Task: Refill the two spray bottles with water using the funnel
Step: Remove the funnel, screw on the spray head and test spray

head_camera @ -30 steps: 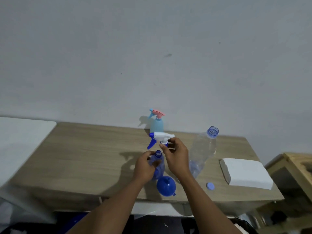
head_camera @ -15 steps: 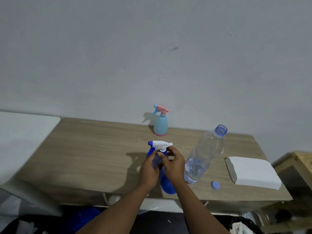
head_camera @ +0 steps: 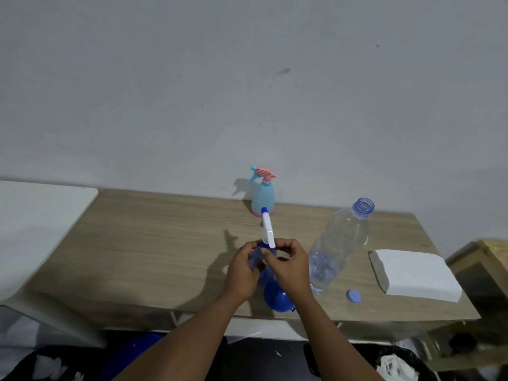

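Blue spray bottle (head_camera: 264, 274) stands between both hands: left hand (head_camera: 243, 273) grips its body, right hand (head_camera: 288, 268) pinches the collar under the white trigger head (head_camera: 268, 229). Funnel (head_camera: 277, 298) lies just under the right wrist, by the wooden table's (head_camera: 165, 243) near edge. Open water bottle (head_camera: 338, 248) stands just right of the hands, and bare tabletop stretches left.

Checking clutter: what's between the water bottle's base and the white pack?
Head view: just the blue cap, loose on the tabletop near the front edge.
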Motion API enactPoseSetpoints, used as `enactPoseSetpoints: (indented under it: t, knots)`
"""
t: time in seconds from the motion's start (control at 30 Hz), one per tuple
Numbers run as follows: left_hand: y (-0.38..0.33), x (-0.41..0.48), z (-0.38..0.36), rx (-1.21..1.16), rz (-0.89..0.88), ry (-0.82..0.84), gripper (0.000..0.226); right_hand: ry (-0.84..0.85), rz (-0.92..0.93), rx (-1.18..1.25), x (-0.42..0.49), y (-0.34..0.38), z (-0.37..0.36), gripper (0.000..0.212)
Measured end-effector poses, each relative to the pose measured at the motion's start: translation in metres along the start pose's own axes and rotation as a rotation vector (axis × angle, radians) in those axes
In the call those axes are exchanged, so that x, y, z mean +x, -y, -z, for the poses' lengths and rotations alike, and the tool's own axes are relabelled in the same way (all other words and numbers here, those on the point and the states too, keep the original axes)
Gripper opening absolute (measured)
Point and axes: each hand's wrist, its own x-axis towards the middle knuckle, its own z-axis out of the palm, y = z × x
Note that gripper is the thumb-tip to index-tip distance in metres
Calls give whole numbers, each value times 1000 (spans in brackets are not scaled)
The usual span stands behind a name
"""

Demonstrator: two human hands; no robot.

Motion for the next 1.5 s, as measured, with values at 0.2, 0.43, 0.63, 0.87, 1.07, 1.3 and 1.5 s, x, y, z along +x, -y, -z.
enactPoseSetpoints:
  t: [0.2, 0.43, 0.63, 0.87, 1.07, 1.3, 1.5]
  knots:
    - [-1, 1, 0, -48, -4, -10, 41, -10, 1, -28, 0, 3, -4, 31]
    - [0, 3, 1, -20, -5, -14, 46, -19, -16, -28, 2, 3, -9, 34]
    - [-6, 2, 4, 20, -6, -22, 41, 34, -10, -48, 5, -2, -6, 38]
    - [-8, 4, 6, 6, -3, 3, 38, 12, -9, -56, 8, -1, -7, 40]
    - [-4, 5, 4, -19, -7, -9, 40, -31, -40, -68, 9, 1, -11, 36]
    - [-4, 5, 5, 13, -10, -7, 44, -40, -34, -55, 8, 5, -13, 29]
    - [-3, 6, 10, 25, -4, 11, 40, 20, 7, -129, 10, 5, -14, 15]
